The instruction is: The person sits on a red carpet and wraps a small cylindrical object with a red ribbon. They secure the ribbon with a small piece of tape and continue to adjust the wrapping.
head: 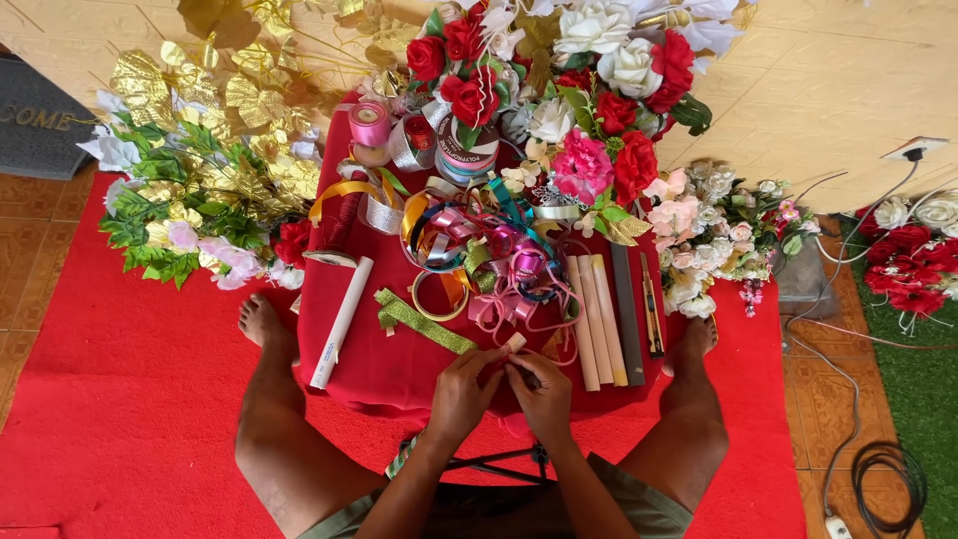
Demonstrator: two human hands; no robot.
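left hand [461, 384] | right hand [542, 389] | small pale piece [515, 343] pinched between both

Red carpet on a tiled floor

The red carpet [120, 399] covers brown floor tiles [30, 240]; beyond it a cream wall [848, 80], right of it green turf [933, 399] (daylight throughout).

Red and white artificial roses [599, 60], gold foil leaves [249, 100] and tangled satin ribbons [489, 250] crowd a red-draped low table [369, 359] on a red carpet [120, 399].
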